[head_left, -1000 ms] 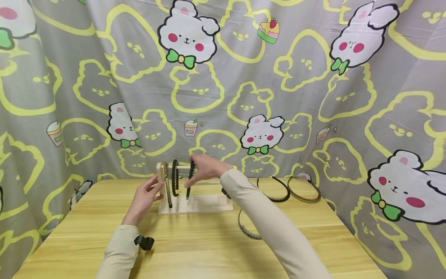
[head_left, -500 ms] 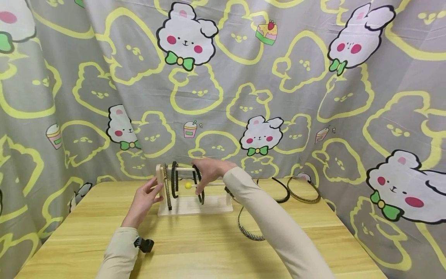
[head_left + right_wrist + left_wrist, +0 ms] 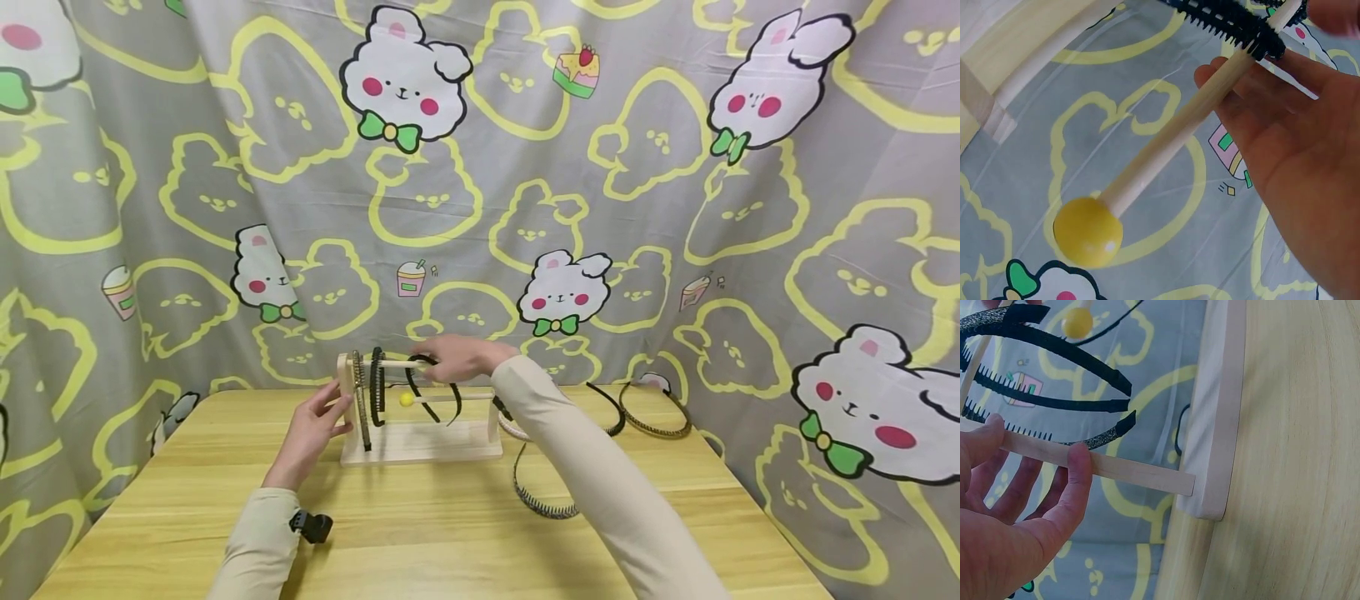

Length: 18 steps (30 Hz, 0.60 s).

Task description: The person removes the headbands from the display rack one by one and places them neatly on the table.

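Note:
My left hand (image 3: 309, 429) grips the left upright (image 3: 1141, 474) of a pale wooden headband rack (image 3: 427, 446), thumb and fingers about the flat post. My right hand (image 3: 463, 357) is at the upper rod (image 3: 1172, 137). There its extended fingers touch a black toothed headband (image 3: 455, 398), which hangs over the rod, turned at an angle; the thumb stands apart. Farther left on the same rod hang a speckled brown headband (image 3: 362, 408) and a black toothed headband (image 3: 377, 387). A yellow ball (image 3: 1088, 231) caps the rod's free end in the right wrist view.
On the wooden table (image 3: 420, 533), right of the rack, lie a grey toothed headband (image 3: 551, 510), a black headband (image 3: 618, 417) and a brown one (image 3: 660, 432). The right sleeve (image 3: 592, 475) hides part of that area. A patterned curtain (image 3: 480, 208) stands behind.
My right hand has moved right along the rod with the black headband, which has swung from edge-on to angled. The thumb has come up off its side. The left hand stays put.

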Available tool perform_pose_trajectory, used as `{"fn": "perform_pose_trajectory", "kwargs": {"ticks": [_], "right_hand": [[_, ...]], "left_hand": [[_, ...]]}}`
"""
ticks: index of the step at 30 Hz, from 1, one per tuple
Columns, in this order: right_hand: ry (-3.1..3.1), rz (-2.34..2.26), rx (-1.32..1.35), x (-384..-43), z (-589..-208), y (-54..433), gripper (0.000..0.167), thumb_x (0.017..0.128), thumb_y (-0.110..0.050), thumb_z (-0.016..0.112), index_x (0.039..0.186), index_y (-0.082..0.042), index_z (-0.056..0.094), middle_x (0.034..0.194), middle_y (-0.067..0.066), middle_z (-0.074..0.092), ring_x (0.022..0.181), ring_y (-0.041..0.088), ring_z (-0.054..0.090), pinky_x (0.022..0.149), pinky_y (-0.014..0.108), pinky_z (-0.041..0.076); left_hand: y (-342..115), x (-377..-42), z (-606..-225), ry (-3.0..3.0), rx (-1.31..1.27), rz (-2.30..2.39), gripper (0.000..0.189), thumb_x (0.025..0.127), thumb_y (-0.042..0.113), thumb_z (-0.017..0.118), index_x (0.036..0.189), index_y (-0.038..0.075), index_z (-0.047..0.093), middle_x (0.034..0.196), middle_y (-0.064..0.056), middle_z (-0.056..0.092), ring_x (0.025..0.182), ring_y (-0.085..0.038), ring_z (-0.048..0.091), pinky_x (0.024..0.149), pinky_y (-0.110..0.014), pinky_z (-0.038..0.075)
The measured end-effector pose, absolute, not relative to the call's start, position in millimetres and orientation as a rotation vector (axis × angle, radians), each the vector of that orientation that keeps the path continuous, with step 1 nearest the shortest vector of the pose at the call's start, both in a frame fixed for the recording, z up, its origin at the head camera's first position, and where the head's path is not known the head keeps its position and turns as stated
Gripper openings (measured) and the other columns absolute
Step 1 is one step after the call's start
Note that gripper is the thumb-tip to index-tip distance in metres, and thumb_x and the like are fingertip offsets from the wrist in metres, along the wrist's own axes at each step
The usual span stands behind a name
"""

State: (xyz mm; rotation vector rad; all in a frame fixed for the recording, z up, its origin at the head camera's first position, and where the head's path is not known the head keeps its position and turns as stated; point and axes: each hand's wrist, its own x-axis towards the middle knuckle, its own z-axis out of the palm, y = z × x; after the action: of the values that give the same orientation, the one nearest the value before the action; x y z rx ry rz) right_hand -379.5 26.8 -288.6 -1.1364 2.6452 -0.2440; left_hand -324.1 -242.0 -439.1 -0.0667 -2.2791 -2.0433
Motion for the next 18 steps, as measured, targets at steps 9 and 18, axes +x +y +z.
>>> {"fn": "perform_pose_trajectory", "kwargs": {"ticks": [9, 18], "right_hand": [[2.704, -0.234, -1.248, -385, -284, 38, 0.039, 0.105, -0.008, 0.045, 0.14, -0.01, 0.064, 0.141, 0.005, 0.064, 0.134, 0.022, 0.056, 0.116, 0.035, 0.046], [2.706, -0.242, -1.328, -389, -278, 57, 0.054, 0.093, 0.021, 0.043, 0.128, -0.007, 0.072, 0.13, 0.007, 0.071, 0.119, 0.022, 0.066, 0.105, 0.032, 0.055]], "left_hand": [[-242, -325, -440, -2.276, -0.065, -2.042, 0.066, 0.107, 0.036, 0.055, 0.164, 0.019, 0.026, 0.16, -0.02, 0.033, 0.137, -0.035, 0.042, 0.096, -0.03, 0.059], [-243, -325, -440, -2.277, -0.054, -2.037, 0.064, 0.108, 0.034, 0.054, 0.164, 0.021, 0.026, 0.161, -0.019, 0.034, 0.139, -0.036, 0.042, 0.095, -0.029, 0.06]]}}
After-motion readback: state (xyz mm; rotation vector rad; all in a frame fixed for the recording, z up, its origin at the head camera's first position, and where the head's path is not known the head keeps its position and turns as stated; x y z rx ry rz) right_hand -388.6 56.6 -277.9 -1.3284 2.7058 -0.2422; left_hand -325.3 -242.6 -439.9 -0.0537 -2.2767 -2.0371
